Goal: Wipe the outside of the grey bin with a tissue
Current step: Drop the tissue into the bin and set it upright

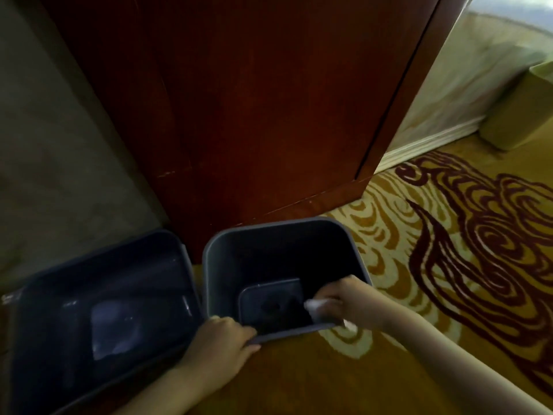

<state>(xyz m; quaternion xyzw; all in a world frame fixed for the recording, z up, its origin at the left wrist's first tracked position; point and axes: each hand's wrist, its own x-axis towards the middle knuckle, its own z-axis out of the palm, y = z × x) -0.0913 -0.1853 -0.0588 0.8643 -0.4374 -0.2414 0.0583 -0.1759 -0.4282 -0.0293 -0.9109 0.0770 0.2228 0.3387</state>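
Observation:
The grey bin (215, 265) stands open-topped on the carpet, in front of a dark wooden cabinet. My left hand (221, 342) grips the bin's near-left rim corner. My right hand (344, 301) sits at the near-right rim corner, closed on a white tissue (314, 305) that presses against the rim. A bit of tissue also pokes out below the hand, outside the bin. The inside of the bin looks empty and dark.
A second, darker bin (98, 298) stands right beside the grey one on its left, with a shiny liner at its bottom. The wooden cabinet (254, 115) rises directly behind both. Patterned yellow and maroon carpet (449, 250) spreads to the right; a box (520, 115) sits far right by the wall.

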